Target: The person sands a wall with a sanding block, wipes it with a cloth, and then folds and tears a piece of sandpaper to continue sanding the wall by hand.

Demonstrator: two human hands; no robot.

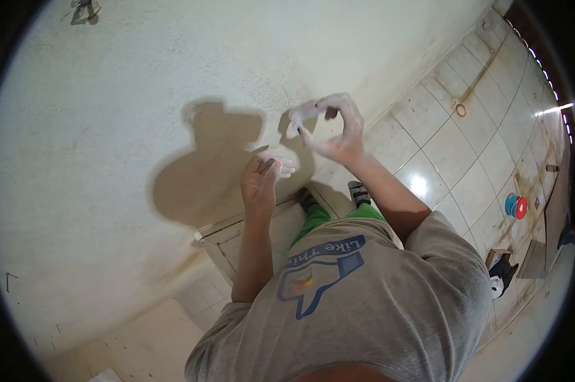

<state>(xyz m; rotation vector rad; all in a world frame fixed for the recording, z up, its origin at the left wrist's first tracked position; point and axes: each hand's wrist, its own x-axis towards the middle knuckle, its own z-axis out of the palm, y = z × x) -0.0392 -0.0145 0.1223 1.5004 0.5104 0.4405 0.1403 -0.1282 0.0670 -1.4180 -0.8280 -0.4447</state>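
My right hand point(343, 135), coated in white powder, is raised in front of the wall. Its thumb and fingers curve into a C around a pale, white-dusted piece point(305, 114), whose kind I cannot tell. Lower and to the left, my left hand point(262, 180) is held up near the wall with its fingers curled together. White dust covers its fingertips, and what lies inside them is hidden. The pale, rough wall point(128, 95) stands just beyond both hands, which cast large brown shadows point(192, 184) on it.
I stand above a whitish panel point(287, 226) by the foot of the wall, my sandalled feet point(358, 191) below. Tiled floor point(456, 153) stretches right, with a blue and red spool point(516, 206) and a dark bundle point(504, 274). Wires point(85, 9) stick out of the wall top left.
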